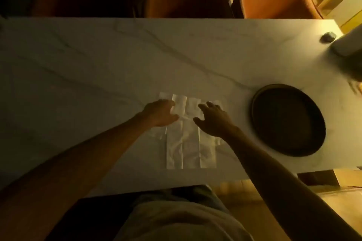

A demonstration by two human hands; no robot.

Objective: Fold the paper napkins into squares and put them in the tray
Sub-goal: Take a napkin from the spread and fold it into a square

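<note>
An unfolded white napkin point(189, 139) lies flat on the pale marbled counter point(98, 60), near the near edge, its long creases running from near to far. Both hands rest on its far half. The left hand point(160, 112) sits on the napkin's left part, fingers curled inward, and its thumb seems to pinch a small raised flap of paper at the middle crease; the dim light leaves this grip uncertain. The right hand point(212, 119) lies just right of it, fingers spread and relaxed, palm down on the napkin's right part, holding nothing. The two hands are close but apart, with a strip of napkin showing between them. The near half of the napkin lies uncovered between the forearms. A dark round tray point(288, 120) stands on the counter to the right, near the right hand but apart from the napkin.
</note>
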